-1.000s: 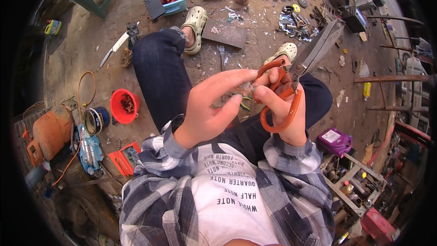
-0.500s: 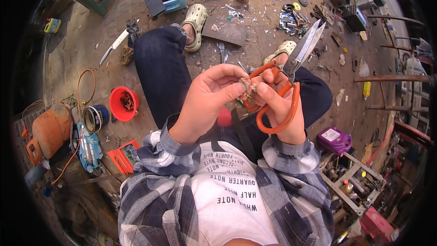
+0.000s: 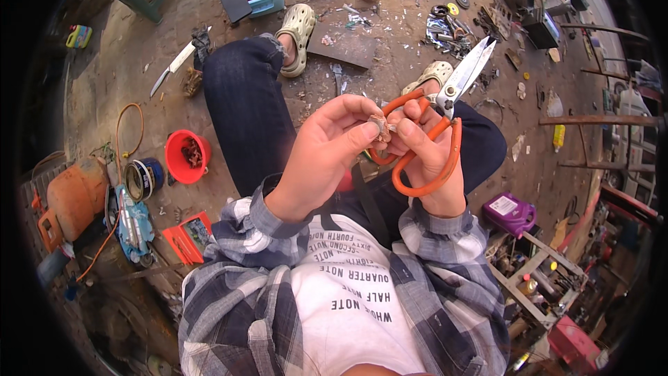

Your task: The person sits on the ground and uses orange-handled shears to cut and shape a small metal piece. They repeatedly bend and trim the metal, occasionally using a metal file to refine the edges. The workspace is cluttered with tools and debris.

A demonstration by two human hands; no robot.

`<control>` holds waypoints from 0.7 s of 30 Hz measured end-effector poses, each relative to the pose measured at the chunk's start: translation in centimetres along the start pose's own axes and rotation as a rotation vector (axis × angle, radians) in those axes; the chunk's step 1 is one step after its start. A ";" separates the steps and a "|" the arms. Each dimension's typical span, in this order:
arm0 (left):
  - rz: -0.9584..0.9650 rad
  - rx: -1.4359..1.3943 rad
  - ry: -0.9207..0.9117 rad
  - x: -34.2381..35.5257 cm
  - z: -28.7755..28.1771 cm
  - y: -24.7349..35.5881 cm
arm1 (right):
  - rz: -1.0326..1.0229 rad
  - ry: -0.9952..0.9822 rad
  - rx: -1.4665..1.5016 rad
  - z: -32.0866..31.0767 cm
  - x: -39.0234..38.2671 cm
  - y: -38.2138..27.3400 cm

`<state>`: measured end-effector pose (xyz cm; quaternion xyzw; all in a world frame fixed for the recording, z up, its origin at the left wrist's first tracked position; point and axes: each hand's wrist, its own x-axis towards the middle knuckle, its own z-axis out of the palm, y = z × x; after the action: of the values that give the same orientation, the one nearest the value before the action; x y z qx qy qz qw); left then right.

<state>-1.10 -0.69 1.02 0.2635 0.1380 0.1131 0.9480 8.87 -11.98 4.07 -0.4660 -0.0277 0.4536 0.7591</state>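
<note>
Two hands meet close together: the left hand [image 3: 327, 143] pinches a small pale piece [image 3: 380, 130] narrowly between thumb and fingertips, and the right hand's [image 3: 435, 160] thumb and fingertips nip its right side. The same right hand carries the scissors [image 3: 451, 94], blades pointing far and right, presumably so the fingertips can work without laying them down. How its fingers thread the orange loops, I cannot tell. On the near left stands a red bucket [image 3: 178, 171], seemingly placed for easy reach; a blue tub [image 3: 270, 5] sits farther, with a knife [image 3: 172, 68] between them.
</note>
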 end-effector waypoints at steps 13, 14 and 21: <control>-0.101 -0.012 -0.021 0.5 -0.1 0.9 | -0.142 0.050 -0.267 -0.5 -0.3 -0.1; -0.116 -0.038 -0.027 0.6 -0.2 0.8 | -0.154 0.051 -0.278 -0.4 -0.3 -0.2; -0.124 -0.137 -0.092 0.7 -0.6 0.2 | -0.192 -0.015 -0.238 -0.2 -0.1 0.0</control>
<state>-0.62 -0.01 0.53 0.1937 0.1025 0.0515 0.9743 8.91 -12.24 4.03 -0.5445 -0.1315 0.3762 0.7381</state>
